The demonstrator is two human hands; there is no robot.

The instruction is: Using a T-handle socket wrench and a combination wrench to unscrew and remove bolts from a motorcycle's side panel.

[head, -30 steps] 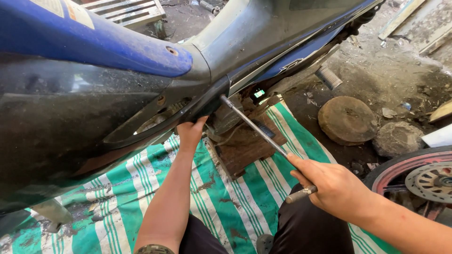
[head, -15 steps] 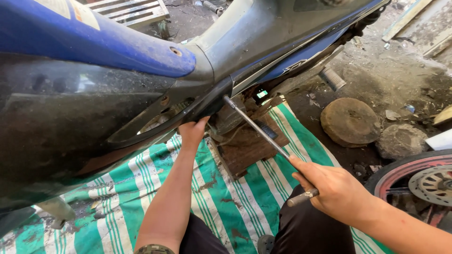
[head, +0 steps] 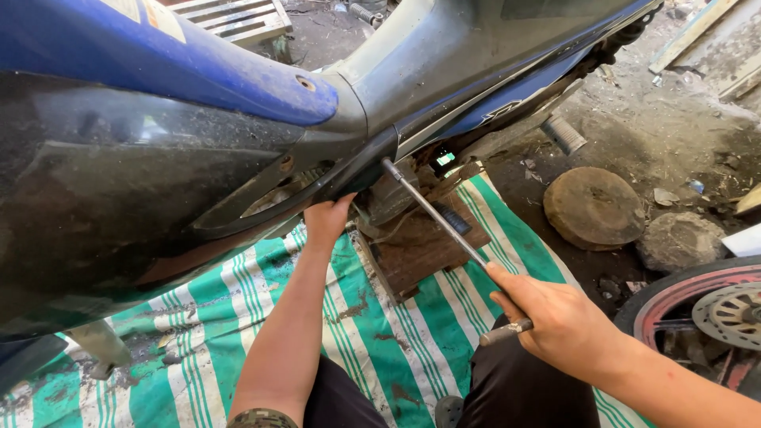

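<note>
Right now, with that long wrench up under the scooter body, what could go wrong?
1. The long wrench is held far back at its cross handle by the right hand, so the tip may slip off the fastener.
2. The left hand sits under the black side panel beside the tip; a slip could hit its fingers.
</note>
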